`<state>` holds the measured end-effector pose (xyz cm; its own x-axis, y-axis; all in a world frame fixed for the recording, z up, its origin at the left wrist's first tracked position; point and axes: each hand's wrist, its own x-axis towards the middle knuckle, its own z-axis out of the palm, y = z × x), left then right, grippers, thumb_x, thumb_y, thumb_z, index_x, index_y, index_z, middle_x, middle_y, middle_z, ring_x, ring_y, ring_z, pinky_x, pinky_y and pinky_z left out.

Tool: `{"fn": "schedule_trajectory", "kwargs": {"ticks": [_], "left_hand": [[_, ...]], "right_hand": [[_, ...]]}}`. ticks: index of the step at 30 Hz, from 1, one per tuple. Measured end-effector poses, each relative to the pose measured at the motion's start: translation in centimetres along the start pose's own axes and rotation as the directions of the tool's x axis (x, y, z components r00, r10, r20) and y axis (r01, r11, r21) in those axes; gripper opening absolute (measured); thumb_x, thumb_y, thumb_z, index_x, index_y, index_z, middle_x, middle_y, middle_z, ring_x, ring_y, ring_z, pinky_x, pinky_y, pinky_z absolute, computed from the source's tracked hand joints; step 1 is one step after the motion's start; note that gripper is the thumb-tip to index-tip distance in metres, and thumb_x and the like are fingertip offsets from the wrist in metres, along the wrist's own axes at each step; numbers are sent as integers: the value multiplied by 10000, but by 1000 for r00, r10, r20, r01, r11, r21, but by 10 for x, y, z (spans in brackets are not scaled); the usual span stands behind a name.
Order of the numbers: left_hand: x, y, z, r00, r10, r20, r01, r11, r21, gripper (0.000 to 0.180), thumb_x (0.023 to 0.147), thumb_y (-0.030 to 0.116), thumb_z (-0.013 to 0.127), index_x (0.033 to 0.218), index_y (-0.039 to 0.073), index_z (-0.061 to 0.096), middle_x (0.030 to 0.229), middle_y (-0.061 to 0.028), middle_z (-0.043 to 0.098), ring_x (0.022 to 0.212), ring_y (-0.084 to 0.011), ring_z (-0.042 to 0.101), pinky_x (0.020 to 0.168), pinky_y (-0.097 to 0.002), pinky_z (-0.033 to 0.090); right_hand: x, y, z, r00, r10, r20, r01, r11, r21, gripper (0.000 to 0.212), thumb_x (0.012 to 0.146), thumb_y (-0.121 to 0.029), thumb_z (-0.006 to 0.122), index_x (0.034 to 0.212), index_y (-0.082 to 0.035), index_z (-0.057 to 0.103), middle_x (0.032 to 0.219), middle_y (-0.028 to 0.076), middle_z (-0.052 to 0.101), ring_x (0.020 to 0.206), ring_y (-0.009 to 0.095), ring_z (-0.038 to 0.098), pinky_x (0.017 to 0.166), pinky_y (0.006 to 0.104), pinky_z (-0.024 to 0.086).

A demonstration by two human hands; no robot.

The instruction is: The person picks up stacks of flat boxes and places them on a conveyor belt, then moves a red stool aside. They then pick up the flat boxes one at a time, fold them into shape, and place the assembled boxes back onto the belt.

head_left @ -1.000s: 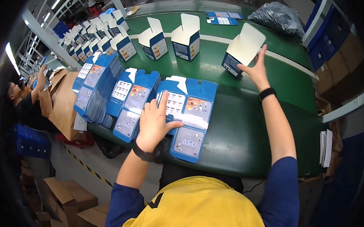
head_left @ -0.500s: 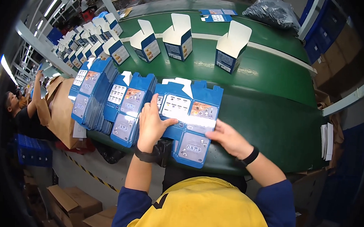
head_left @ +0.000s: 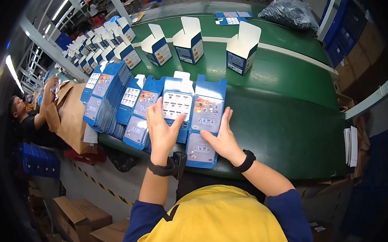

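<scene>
Between my hands is a flattened blue box (head_left: pixel 209 106) with printed white and grey panels and white flaps at its far end. My left hand (head_left: pixel 162 130) grips its left side, thumb across the printed panel and fingers along the edge. On the other side, my right hand (head_left: pixel 224 142) has its thumb over the lower grey panel and its fingers upright at the right edge. Just left of my left hand lies a small stack of flattened boxes (head_left: pixel 137 126). Beyond that stands a taller stack of them (head_left: pixel 104 99).
Folded boxes with raised lids, among them one at the right (head_left: pixel 241 51), stand along the green conveyor (head_left: pixel 282 75). A black plastic bag (head_left: pixel 288 13) lies at the far right. At the left, a person (head_left: pixel 32 114) stands by a brown paper sack (head_left: pixel 70 120). Cardboard cartons (head_left: pixel 79 215) sit below.
The flattened box has shifted a little left and straightened. My right hand has moved left and up along its edge, fingers now raised. The rightmost standing box has shifted slightly left.
</scene>
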<state>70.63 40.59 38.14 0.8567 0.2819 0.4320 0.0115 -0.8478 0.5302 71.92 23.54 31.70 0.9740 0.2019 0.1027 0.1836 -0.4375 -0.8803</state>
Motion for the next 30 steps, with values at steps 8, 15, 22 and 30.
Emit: {"fn": "schedule_trajectory", "kwargs": {"ticks": [8, 15, 22, 30], "left_hand": [[-20, 42, -11, 994, -41, 100, 107, 484, -868, 616, 837, 183, 669, 1289, 2, 291, 1166, -153, 507, 1069, -185, 502, 946, -307, 368], [-25, 77, 10, 964, 133, 230, 187, 275, -943, 647, 755, 426, 712, 1185, 30, 434, 1214, -102, 483, 1133, -182, 443, 999, -314, 299], [-48, 106, 25, 573, 599, 559, 421, 371, -828, 1089, 681, 599, 685, 1409, -5, 144, 1420, -178, 258, 1318, -261, 268, 1058, -344, 236], [-48, 109, 37, 630, 617, 472, 3, 605, -796, 898, 730, 18, 669, 1433, 15, 110, 1469, -208, 181, 1362, -317, 213, 1079, -331, 225]], "right_hand": [[-37, -45, -91, 974, -187, 124, 106, 870, 481, 356, 837, -33, 584, 1183, 25, 526, 1027, 116, 625, 938, 139, 591, 824, 252, 445], [-52, -31, -137, 755, -649, 91, 628, 756, 182, 440, 729, -16, 688, 1158, -22, 591, 1093, 200, 624, 1019, 305, 618, 850, 324, 480], [-54, 15, -134, 971, -238, -11, 205, 809, 552, 1289, 520, -180, 854, 1432, -73, -52, 1437, 175, 251, 1239, 271, 399, 960, 400, 391], [-45, 9, -139, 961, -161, -225, 268, 744, 613, 1557, 351, -425, 908, 1422, -113, -179, 1436, 159, 210, 1329, 270, 248, 1083, 381, 190]]}}
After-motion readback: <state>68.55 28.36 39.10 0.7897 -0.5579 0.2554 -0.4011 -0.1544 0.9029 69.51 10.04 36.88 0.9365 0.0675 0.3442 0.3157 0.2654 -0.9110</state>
